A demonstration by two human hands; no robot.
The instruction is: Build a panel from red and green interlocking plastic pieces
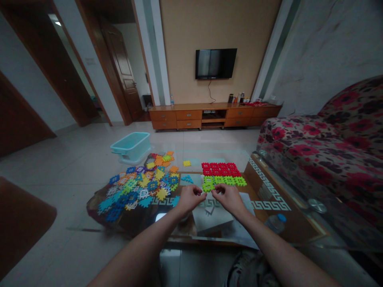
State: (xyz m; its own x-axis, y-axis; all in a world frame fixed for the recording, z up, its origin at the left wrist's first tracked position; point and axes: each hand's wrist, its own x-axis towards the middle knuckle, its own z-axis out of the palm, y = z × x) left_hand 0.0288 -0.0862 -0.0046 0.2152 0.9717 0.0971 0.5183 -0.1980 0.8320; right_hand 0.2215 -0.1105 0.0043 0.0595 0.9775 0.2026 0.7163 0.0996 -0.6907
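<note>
My left hand (189, 198) and my right hand (228, 197) meet over a glass table (269, 187), both pinching a green plastic tile (207, 187). That tile sits at the near left end of a row of joined green tiles (227, 180). Behind the green row lies a block of joined red tiles (220, 169). To the left of my left hand spreads a loose pile of coloured tiles (140, 184) in blue, yellow, orange and white. A single blue tile (187, 179) and a yellow tile (187, 163) lie apart between the pile and the joined rows.
A light blue plastic tub (131, 146) stands on the floor beyond the table. A floral sofa (329, 147) runs along the right. A bottle with a blue cap (277, 222) lies under the glass. A wooden TV cabinet (215, 115) lines the far wall.
</note>
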